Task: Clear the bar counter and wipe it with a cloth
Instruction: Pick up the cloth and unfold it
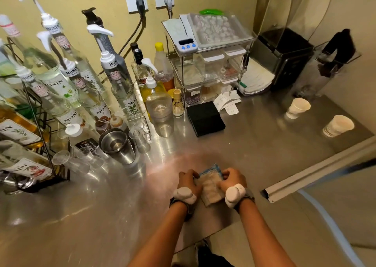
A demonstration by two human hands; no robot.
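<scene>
A folded beige cloth with a blue edge [210,183] lies on the steel bar counter [254,144] near its front edge. My left hand [188,180] grips its left side with curled fingers. My right hand [233,178] grips its right side the same way. Both wrists carry white bands. Two paper cups stand at the right of the counter, one further back [298,107] and one nearer [337,126].
Syrup bottles with pumps [67,79] crowd the left side on a wire rack. Steel shakers [118,146], small clear measuring cups [140,138], a bamboo whisk [177,103], a black scale [205,121], receipts [228,101] and a clear shelf rack [209,63] stand along the back. A black machine [284,57] fills the right corner.
</scene>
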